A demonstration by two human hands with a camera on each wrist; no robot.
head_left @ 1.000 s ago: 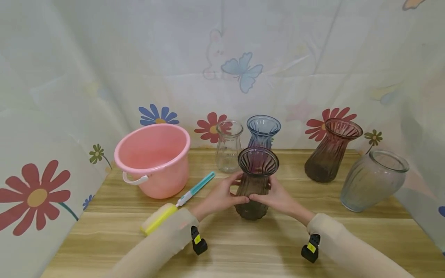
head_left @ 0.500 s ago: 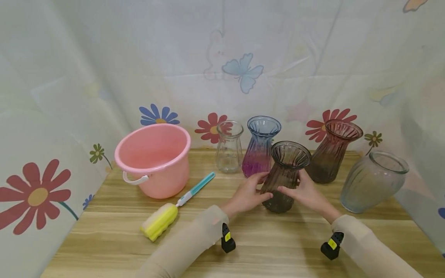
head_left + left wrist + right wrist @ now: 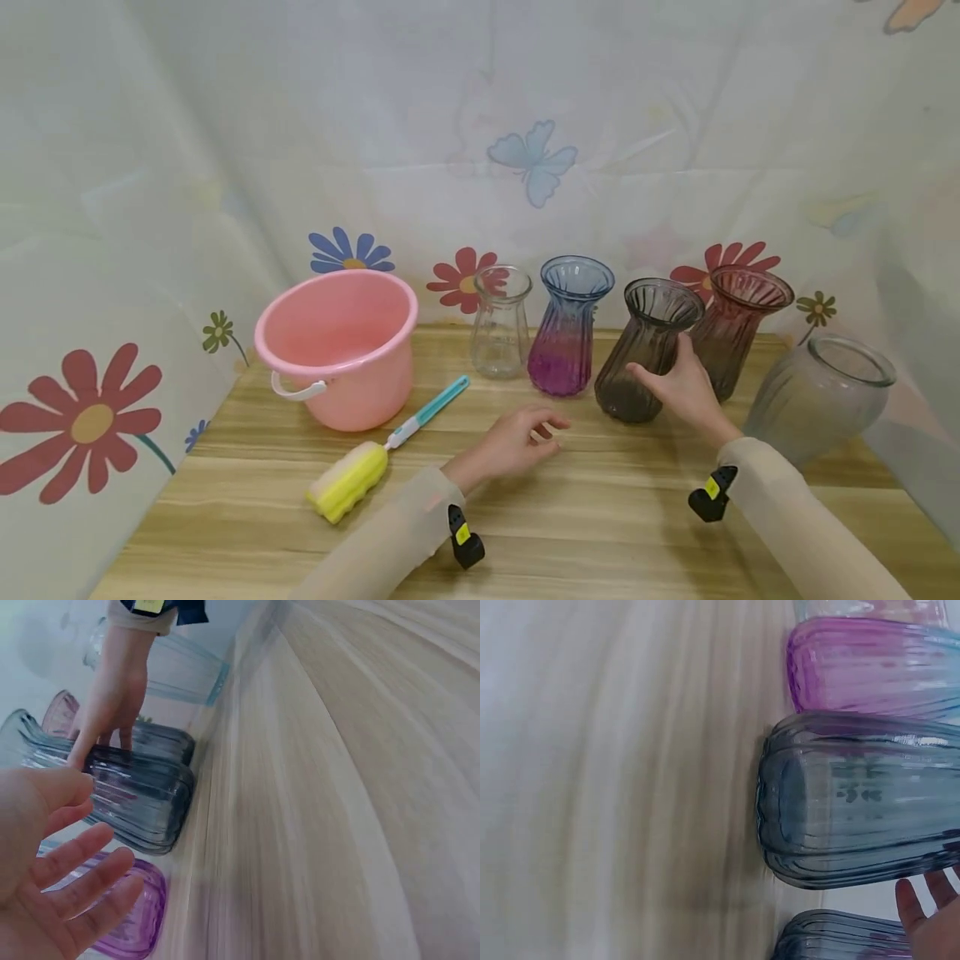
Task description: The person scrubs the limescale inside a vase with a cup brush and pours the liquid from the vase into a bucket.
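Observation:
A dark grey ribbed glass vase (image 3: 637, 375) stands on the table between a blue-purple vase (image 3: 562, 350) and a red-grey vase (image 3: 738, 321). My right hand (image 3: 686, 387) grips its right side, thumb across the front and fingers by the far side. In the right wrist view, fingertips (image 3: 909, 904) lie along the vase's edge. My left hand (image 3: 513, 442) is apart from it, above the table at front left, fingers loosely bent with nothing between them. The left wrist view shows that left hand (image 3: 67, 877) with spread fingers before the vases.
A clear glass vase (image 3: 498, 329) stands left of the blue-purple one. A wide pale glass vase (image 3: 817, 400) is at the far right. To the left are a pink bucket (image 3: 360, 392) with a white handle and a yellow sponge brush (image 3: 348, 483) on the wooden table (image 3: 585, 533).
The grey vase has gone right and back, from in front of the blue-purple vase into line with the others. My left hand has let go and drawn back left; my right hand stayed with the vase.

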